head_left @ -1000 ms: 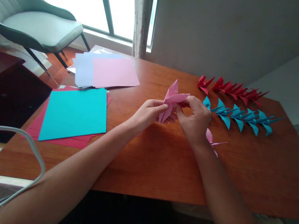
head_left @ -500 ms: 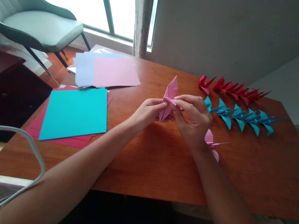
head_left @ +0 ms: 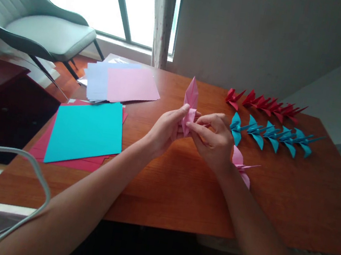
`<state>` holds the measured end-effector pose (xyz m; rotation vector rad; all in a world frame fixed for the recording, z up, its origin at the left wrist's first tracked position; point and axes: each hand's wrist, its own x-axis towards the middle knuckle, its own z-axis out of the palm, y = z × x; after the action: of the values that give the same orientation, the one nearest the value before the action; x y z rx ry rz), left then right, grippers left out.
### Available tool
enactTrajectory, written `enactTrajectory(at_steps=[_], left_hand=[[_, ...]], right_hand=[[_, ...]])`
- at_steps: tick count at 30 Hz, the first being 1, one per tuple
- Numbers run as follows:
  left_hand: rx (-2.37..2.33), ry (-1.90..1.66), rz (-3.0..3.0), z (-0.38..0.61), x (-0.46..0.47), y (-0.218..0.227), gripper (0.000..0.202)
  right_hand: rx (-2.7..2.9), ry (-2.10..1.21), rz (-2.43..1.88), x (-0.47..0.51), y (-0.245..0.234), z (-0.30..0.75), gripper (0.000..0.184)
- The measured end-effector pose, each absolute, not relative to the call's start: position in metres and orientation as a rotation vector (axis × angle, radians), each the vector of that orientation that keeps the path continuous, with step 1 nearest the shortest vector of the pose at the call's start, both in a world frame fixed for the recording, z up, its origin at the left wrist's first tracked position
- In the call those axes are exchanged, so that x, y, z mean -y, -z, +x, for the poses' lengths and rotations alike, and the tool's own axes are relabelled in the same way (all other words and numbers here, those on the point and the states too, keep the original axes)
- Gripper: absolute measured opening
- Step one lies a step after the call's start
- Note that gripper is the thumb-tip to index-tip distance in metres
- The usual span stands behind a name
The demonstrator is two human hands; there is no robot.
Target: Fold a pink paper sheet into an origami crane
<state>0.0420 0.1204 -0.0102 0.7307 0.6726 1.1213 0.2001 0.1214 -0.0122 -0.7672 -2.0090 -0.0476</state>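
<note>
Both my hands hold a half-folded pink origami piece [head_left: 190, 100] upright above the middle of the wooden table [head_left: 179, 193]. My left hand [head_left: 165, 131] grips its lower left side with the thumb against the paper. My right hand [head_left: 213, 141] pinches a narrow flap at its lower right. Its pointed tip stands up above my fingers. A finished pink paper crane [head_left: 242, 167] lies on the table just behind my right wrist, partly hidden.
A row of red paper cranes [head_left: 266, 103] and a row of blue paper cranes [head_left: 271, 135] lie at the right rear. A turquoise sheet [head_left: 87, 131] on red sheets and a pink-and-lilac paper stack [head_left: 121, 83] lie left. A grey chair [head_left: 40, 29] stands by the window.
The pink piece has been turned from lying slanted with a flap out to the right into a narrow upright shape. My right fingers moved from that flap to the lower edge.
</note>
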Motion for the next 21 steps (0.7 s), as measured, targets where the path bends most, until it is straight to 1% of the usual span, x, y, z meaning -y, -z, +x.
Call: enactTrajectory(at_steps=[3,5,10,15,21], left_hand=[[-0.677,-1.156,0.779,0.0429,-0.1188,0.0123,0.027],[-0.674,-1.159,0.805,0.0435,-0.1183,0.0139,0.027],[-0.694,-1.125,0.859,0.0446,-0.117,0.0136,0.03],[-0.694,-1.117,0.833,0.0446,-0.1154,0.0105,0.031],[-0.677,-1.081,0.837,0.0452,-0.1161,0.0133,0.031]], right_hand=[[2.001,0.004,-0.761,-0.12,0.0104,0.2,0.024],[1.916,-0.07,-0.829,-0.1192,0.0088,0.1994,0.025],[1.711,-0.381,-1.031,-0.1216,0.0076,0.1983,0.015],[1.706,-0.607,-1.034,-0.1256,0.0108,0.1987,0.013],[1.683,-0.641,-1.04,-0.1265,0.0122,0.199,0.012]])
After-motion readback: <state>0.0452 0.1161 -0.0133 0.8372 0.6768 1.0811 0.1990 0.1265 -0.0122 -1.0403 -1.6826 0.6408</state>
